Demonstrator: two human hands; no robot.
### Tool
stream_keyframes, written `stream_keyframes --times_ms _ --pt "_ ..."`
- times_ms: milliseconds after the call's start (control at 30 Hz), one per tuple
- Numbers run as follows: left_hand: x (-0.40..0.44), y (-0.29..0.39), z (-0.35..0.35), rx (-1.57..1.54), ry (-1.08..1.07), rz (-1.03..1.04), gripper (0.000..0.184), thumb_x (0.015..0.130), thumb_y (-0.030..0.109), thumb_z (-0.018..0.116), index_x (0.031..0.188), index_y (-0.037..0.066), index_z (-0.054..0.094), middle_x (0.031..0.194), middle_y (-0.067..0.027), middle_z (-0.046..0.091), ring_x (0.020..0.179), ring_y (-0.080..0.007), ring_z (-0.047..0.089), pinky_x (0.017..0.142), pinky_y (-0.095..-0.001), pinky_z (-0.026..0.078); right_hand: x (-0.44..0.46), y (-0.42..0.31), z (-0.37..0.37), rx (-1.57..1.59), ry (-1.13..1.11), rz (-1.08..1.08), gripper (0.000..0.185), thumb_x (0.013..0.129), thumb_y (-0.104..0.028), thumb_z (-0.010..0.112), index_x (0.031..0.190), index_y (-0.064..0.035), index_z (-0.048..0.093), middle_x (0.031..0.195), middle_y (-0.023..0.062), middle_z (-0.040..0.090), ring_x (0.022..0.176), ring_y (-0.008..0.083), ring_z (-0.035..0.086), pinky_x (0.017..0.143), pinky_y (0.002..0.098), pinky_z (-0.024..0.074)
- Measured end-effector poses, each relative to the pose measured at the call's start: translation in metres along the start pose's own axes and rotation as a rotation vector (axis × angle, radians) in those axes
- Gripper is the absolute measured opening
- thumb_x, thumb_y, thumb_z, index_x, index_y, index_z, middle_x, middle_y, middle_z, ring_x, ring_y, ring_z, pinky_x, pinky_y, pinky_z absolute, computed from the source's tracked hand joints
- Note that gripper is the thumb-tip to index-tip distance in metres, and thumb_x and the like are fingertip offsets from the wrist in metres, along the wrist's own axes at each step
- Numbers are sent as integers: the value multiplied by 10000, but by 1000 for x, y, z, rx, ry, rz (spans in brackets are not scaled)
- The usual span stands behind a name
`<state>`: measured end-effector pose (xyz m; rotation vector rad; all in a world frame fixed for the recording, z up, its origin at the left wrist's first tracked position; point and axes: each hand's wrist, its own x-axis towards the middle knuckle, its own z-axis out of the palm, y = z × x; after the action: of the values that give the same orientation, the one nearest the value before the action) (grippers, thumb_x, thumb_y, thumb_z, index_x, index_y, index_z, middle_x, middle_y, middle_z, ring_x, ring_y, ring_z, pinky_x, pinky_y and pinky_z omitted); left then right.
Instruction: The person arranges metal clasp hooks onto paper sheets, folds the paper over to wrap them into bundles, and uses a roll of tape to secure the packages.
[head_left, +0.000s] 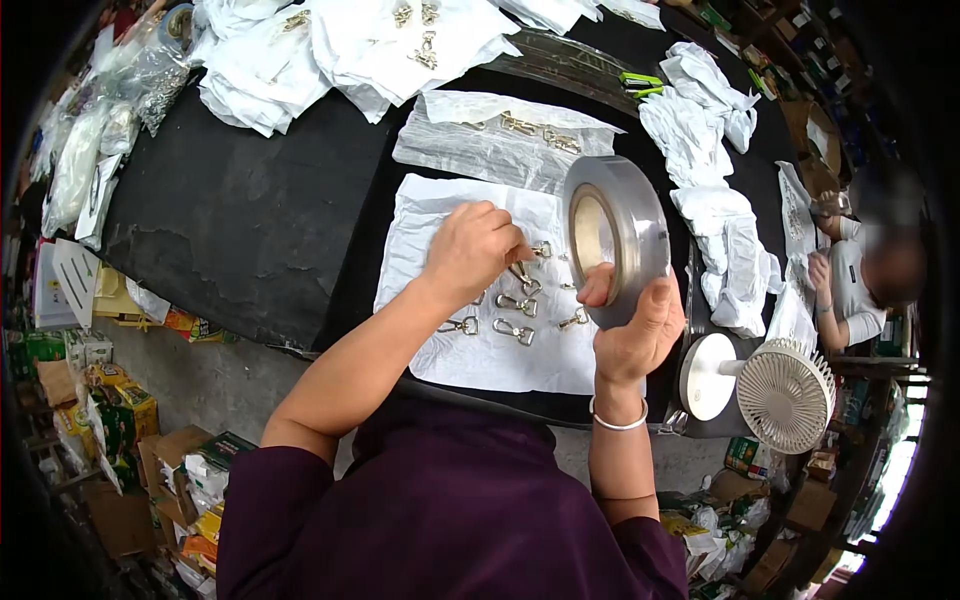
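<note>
A sheet of white paper [450, 362] lies on the black table with several metal snap hooks [516, 330] spread over it. My left hand [474, 250] is over the paper, its fingers curled and pinched together at a tilted snap hook [525, 280]; the fingertips are partly hidden. To the right, my right hand [640, 335] grips a large roll of clear tape [645, 225], holding it upright above the paper's right side. My right thumb is on the outside of the roll, and a finger shows through its core. The roll hides part of the paper.
A paper wrap with more hooks [510, 135] lies beyond the sheet. White paper bundles [728, 255] line the right, near a small white fan [785, 395]. Green-handled scissors or a cutter [640, 84] lie at the back. Another person [850, 275] sits at far right.
</note>
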<state>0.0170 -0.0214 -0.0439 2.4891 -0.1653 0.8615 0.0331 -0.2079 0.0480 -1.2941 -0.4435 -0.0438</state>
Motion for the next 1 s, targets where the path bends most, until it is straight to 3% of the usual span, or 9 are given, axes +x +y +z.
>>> stream_keyframes --times_ms 167,233,500,600,733,900,1000 --pt "-3 1 0 35 -9 -41 103 782 228 785 735 169 715 784 50 572 792 -176 530 783 -307 444 22 21 23 -387 -191 139 425 1088 -372 433 859 -42 572 566 50 597 466 132 506 498 224 415" --pt "-3 3 -2 33 -7 -98 104 780 230 784 733 169 713 787 52 573 810 -173 530 799 -307 441 26 19 20 -121 -90 238 313 1062 -274 526 866 -41 602 601 48 585 497 112 517 525 218 417" --pt "-25 23 -22 2 -22 -158 111 757 227 802 758 161 713 738 49 570 893 -175 536 917 -342 401 0 -10 -6 22 109 140 368 1076 -295 418 944 0 592 591 75 582 495 155 524 537 245 441" --pt "-24 27 -21 -28 -28 -175 122 748 231 811 775 160 716 730 53 569 916 -173 534 954 -358 381 -13 -13 -11 -51 47 110 385 1074 -321 414 930 -10 590 588 81 590 506 152 523 550 248 449" --pt "-27 25 -26 -81 -143 -216 155 736 246 826 814 168 718 751 63 581 931 -181 532 975 -378 361 -27 -9 0 -138 -69 -23 465 1085 -372 388 1058 46 589 588 89 533 524 200 516 580 302 463" --pt "-26 25 -29 -166 -157 -312 157 729 236 831 815 170 717 778 61 605 926 -182 529 961 -374 358 -30 -4 9 -153 -75 -13 479 1078 -403 408 1081 44 579 579 86 536 543 211 534 626 318 472" --pt "-21 22 -15 -61 -105 -215 179 723 218 833 830 168 698 793 66 608 909 -174 525 962 -371 342 -28 -6 11 -105 -19 -29 444 1068 -405 428 992 7 575 594 80 578 547 170 523 601 267 442"
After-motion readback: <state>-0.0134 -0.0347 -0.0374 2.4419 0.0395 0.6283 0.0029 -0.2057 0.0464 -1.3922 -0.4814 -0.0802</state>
